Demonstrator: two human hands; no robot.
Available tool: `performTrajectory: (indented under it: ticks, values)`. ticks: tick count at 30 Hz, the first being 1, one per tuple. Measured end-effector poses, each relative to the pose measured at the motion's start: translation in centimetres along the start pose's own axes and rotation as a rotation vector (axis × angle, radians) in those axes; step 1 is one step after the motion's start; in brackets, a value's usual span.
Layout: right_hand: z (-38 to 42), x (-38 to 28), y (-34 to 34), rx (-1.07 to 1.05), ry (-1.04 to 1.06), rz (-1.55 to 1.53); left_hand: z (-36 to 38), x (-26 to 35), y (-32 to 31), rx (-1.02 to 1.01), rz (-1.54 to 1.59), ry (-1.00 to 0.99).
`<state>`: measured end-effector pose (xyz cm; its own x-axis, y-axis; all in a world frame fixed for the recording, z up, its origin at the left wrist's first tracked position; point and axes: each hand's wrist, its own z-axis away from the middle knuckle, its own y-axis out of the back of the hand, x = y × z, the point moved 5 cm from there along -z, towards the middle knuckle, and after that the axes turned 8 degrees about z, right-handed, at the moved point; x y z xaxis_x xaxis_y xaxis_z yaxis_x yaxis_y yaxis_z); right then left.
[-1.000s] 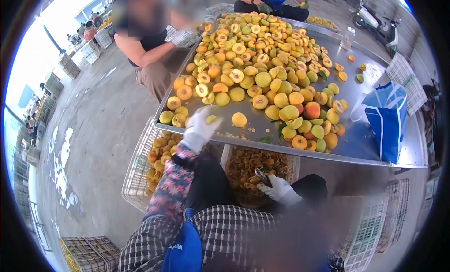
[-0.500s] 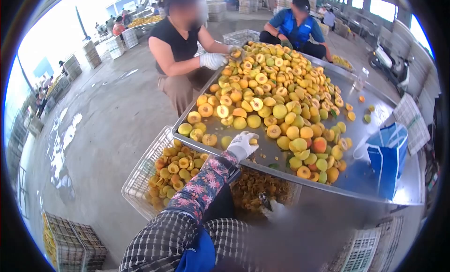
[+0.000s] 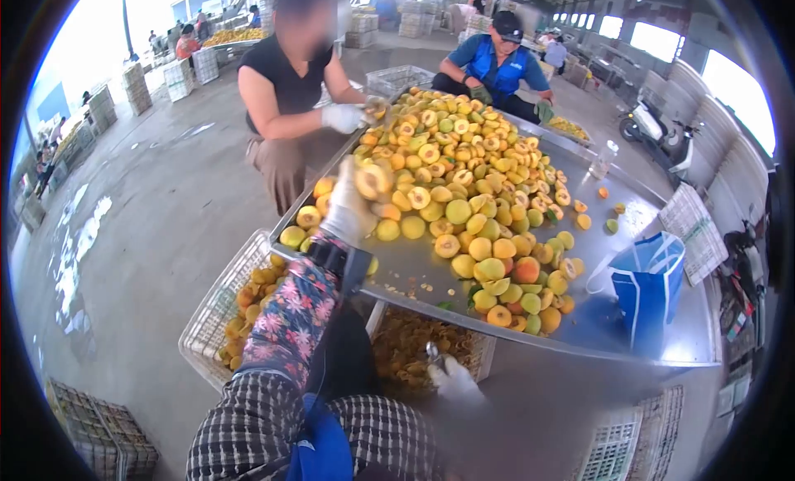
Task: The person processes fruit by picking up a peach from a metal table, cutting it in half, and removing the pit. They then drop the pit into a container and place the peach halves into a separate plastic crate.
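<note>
My left hand [image 3: 349, 206], in a white glove below a floral sleeve, is raised over the near left edge of the metal table. It is smeared by motion, with its fingers around a halved yellow peach [image 3: 373, 179] that shows its cut face. My right hand [image 3: 457, 381], also gloved, is low at the table's front and grips a small shiny metal tool [image 3: 433, 352], whose exact kind I cannot make out. Below that tool a crate of brown pits and scraps [image 3: 406, 344] stands under the table edge. A heap of whole and halved peaches [image 3: 476, 195] covers much of the tabletop.
A white crate [image 3: 199, 328] of peach halves stands left of my knees. One co-worker [image 3: 290, 91] sits at the table's left side, another [image 3: 497, 67] at the far end. A blue bag [image 3: 650, 286] and a clear bottle [image 3: 604, 159] are on the table's right.
My left hand has lifted from the table's front edge and moved up and left with a peach half. My right hand stays low with the tool. The view has shifted slightly right.
</note>
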<state>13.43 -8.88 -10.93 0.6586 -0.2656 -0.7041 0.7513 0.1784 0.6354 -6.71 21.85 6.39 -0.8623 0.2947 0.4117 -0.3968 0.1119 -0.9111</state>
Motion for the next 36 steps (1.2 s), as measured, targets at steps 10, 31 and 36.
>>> performTrajectory:
  ticks: [10,31,36]
  values:
    - [0.0,-15.8,9.9,0.454,0.525,0.125,9.3,-9.9,-0.1,0.117,-0.205,0.286]
    - [-2.4,-15.2,8.0,0.388,0.459,0.415,10.5,-11.3,2.3,-0.012,-0.580,0.071]
    - [-3.3,-14.7,6.0,0.451,0.638,0.082,11.2,-11.7,1.4,0.043,-0.447,-0.110]
